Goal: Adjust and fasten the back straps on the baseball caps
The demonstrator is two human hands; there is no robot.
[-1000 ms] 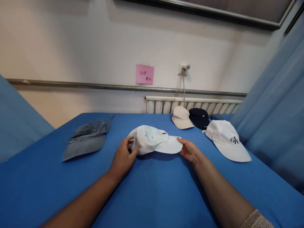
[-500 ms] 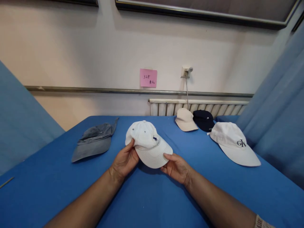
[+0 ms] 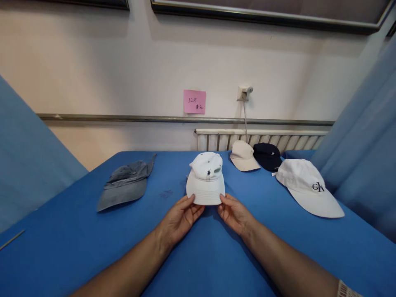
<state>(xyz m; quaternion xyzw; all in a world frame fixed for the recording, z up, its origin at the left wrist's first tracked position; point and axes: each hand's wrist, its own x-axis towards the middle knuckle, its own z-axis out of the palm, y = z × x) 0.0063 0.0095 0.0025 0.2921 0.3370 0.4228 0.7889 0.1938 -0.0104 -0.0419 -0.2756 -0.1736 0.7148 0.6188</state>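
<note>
A white baseball cap (image 3: 206,187) with a small dark logo on its front faces me, brim toward me, over the middle of the blue-covered table (image 3: 198,251). My left hand (image 3: 182,218) pinches the left corner of the brim, thumb on top and fingers underneath. At the right corner of the brim, my right hand (image 3: 233,214) grips in the same way. Whether the crown touches the cloth I cannot tell.
To the left lies a grey cap (image 3: 125,185). At the back right sit a beige cap (image 3: 243,156) and a navy cap (image 3: 267,156), with a larger white cap (image 3: 306,187) nearer. A thin stick (image 3: 12,239) is at the left edge. Blue curtains (image 3: 365,144) hang at the sides.
The white cap has turned so its brim points at me and has moved slightly right and away. My left hand has shifted from the crown's side to the brim's left corner.
</note>
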